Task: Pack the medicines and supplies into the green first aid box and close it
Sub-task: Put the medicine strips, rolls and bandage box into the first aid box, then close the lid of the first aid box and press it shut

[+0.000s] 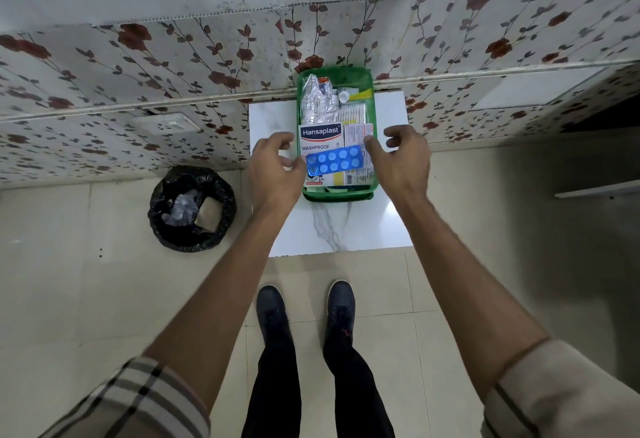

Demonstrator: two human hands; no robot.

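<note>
The left hand's (275, 169) curled fingertips pinch the left end of the blue blister pack (334, 160). The right hand's (403, 160) thumb touches its right end, with the other 4 fingers loosely curled. The pack lies on the Hansaplast packet (322, 136) inside the open green first aid box (337, 197) on the white table (388, 223).

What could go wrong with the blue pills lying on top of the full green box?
The blue pill strip lies slanted on top of the Hansaplast box, above the other things in the green box. It might stick up and stop the lid from shutting. The left hand and right hand are at its ends; if it slips, it could drop off the small table to the floor.
</note>
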